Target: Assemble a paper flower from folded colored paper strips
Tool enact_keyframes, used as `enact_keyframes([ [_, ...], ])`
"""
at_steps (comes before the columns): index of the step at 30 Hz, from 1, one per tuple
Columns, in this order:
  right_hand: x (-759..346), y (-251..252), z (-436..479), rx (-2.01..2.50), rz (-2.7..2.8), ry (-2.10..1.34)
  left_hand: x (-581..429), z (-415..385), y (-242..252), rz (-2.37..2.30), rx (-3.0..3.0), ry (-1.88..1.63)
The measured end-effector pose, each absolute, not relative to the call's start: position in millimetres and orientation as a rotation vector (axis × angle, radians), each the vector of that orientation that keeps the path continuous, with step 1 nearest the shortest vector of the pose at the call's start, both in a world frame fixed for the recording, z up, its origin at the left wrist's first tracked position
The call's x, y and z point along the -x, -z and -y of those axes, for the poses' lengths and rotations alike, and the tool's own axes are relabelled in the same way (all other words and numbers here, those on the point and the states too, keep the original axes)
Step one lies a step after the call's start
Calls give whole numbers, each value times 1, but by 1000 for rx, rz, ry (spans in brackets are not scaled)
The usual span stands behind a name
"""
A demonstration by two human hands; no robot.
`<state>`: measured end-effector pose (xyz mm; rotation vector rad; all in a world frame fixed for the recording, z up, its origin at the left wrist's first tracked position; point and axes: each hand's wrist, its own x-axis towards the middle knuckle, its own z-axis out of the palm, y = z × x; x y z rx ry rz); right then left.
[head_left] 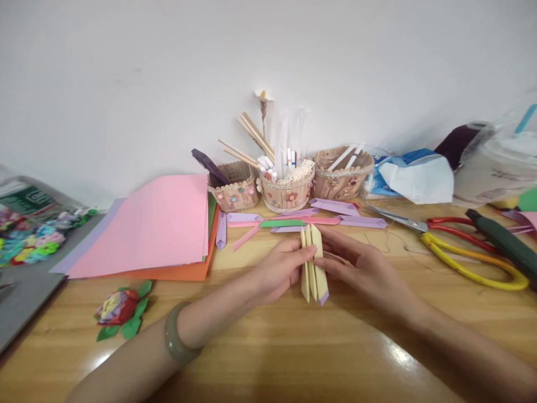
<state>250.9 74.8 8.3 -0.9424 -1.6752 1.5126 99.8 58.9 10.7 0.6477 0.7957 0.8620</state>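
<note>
Between my two hands, above the middle of the table, is a bundle of folded yellow paper strips (311, 274), stood on end, with a bit of purple at its lower right corner. My left hand (287, 268) grips it from the left, thumb across its front. My right hand (356, 266) pinches it from the right side, with thumb and fingers on its edge. Behind them lie folded purple paper pieces (363, 221), pink strips and a green strip (282, 223). A folded paper flower (115, 308) with green leaves rests at the left.
A stack of coloured paper (146, 224) lies left. Three decorated baskets (287, 196) with sticks and pens stand at the wall. Scissors (436, 226) with red and yellow handles, a dark green tool (507, 240), a tissue pack (413, 173) and a plastic cup (497, 168) are right.
</note>
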Motion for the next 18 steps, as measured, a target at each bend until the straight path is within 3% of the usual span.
enact_keyframes([
  [4,-250,1,-73,948,1727,-1445,-99,-60,-12,-793,-672,-861],
  [13,-269,-10,-70,701,2549,-696,-99,-61,-18,-873,-644,-906],
  [18,-269,-8,-70,687,2503,-639,-101,-60,-21,-918,-628,-894],
])
